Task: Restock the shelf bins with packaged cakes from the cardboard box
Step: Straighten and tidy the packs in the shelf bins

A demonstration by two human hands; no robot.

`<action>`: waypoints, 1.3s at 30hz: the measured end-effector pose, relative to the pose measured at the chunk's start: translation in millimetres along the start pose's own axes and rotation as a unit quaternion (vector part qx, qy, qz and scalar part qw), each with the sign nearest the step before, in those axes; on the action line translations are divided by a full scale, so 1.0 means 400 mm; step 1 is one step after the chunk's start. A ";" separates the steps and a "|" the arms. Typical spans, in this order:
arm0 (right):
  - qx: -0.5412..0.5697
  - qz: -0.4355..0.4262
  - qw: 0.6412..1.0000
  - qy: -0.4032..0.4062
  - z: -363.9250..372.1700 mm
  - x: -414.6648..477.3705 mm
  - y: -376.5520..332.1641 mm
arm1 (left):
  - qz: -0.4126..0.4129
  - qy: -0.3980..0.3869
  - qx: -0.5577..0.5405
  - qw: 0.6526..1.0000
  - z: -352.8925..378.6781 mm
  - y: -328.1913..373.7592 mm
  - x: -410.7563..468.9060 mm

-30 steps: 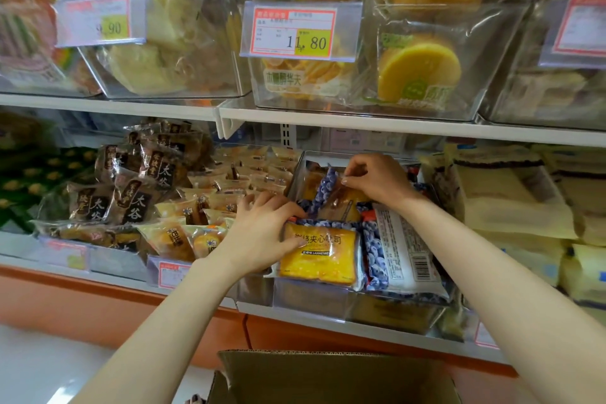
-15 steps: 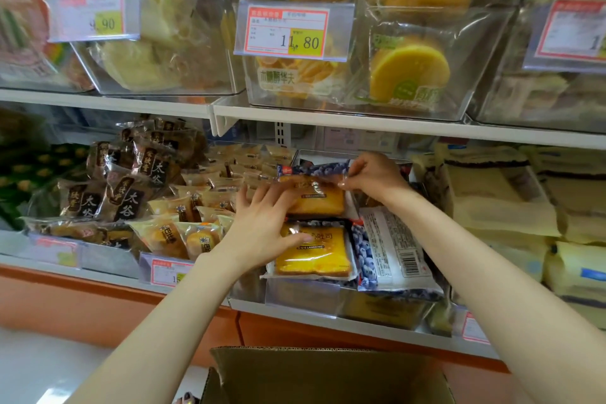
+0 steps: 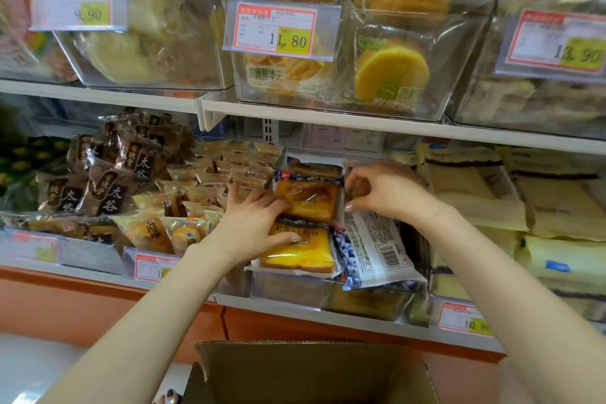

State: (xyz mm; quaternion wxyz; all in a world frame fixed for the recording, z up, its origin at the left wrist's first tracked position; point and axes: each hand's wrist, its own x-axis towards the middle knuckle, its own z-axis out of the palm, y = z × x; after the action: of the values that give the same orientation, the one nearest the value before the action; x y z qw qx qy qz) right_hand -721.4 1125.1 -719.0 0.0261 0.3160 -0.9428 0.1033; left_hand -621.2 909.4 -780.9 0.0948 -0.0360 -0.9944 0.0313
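A blue-edged packaged cake point(image 3: 308, 198) stands face-up at the back of a clear shelf bin point(image 3: 288, 289). My right hand point(image 3: 383, 190) pinches its right edge, and my left hand point(image 3: 252, 223) holds its left side with the thumb across it. In front of it lies a second yellow cake pack point(image 3: 300, 249). A third pack point(image 3: 377, 249) lies back-side-up to the right, showing its barcode. The cardboard box point(image 3: 308, 371) sits open below the shelf at the bottom of the view; its inside is hidden.
Bins of small cakes point(image 3: 183, 207) and dark-wrapped pastries point(image 3: 108, 180) sit to the left. Pale cake slices point(image 3: 541, 207) fill the right. The upper shelf point(image 3: 328, 108) holds clear bins with price tags point(image 3: 278, 28). An orange base panel point(image 3: 98, 305) runs below.
The right hand lifted a cake pack out of the bin's back and turned it face-up. The left hand rose from the front pack to take hold of its left side.
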 end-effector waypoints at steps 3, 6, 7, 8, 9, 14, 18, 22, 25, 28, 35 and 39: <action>-0.013 -0.067 0.995 -0.066 0.024 -0.069 -0.008 | 0.000 0.002 -0.001 1.000 0.001 0.000 -0.003; -0.060 -0.120 0.987 -0.090 0.048 -0.119 -0.018 | 0.003 0.010 -0.018 1.000 -0.001 0.003 -0.009; -0.074 -0.129 0.984 -0.097 0.057 -0.138 -0.017 | 0.003 0.007 -0.014 1.000 -0.003 0.003 -0.010; -0.085 -0.131 0.982 -0.107 0.067 -0.158 -0.015 | 0.002 0.002 -0.011 1.000 -0.005 0.004 -0.010; -0.098 -0.132 0.980 -0.114 0.080 -0.179 -0.010 | 0.001 -0.002 -0.009 1.000 -0.007 0.005 -0.009; -0.157 -0.125 0.978 -0.056 0.115 -0.226 0.037 | 0.003 0.014 -0.016 1.000 -0.018 0.032 0.002; -0.161 -0.072 0.984 0.029 0.123 -0.219 0.055 | 0.053 0.074 -0.038 0.995 0.000 0.067 0.013; -0.131 -0.045 0.988 0.069 0.119 -0.186 0.058 | 0.067 0.035 -0.082 0.994 0.002 0.088 0.033; -0.093 -0.035 0.995 0.018 0.110 -0.162 0.061 | 0.051 -0.013 -0.075 0.996 0.003 0.091 0.051; -0.089 -0.033 0.994 -0.055 0.097 -0.159 0.045 | 0.035 -0.058 -0.062 0.996 0.005 0.085 0.055; -0.101 -0.057 0.991 -0.072 0.098 -0.159 0.035 | 0.048 -0.070 -0.071 0.994 -0.001 0.053 0.031; -0.132 -0.063 0.987 -0.071 0.109 -0.173 0.018 | 0.058 -0.068 -0.067 0.994 -0.002 0.056 0.016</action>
State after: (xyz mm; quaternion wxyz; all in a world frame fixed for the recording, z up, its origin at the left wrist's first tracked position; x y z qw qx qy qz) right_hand -669.9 1162.5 -770.8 0.0072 0.3749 -0.9259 -0.0466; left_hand -625.9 932.1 -780.2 0.0227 -0.0979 -0.9945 -0.0277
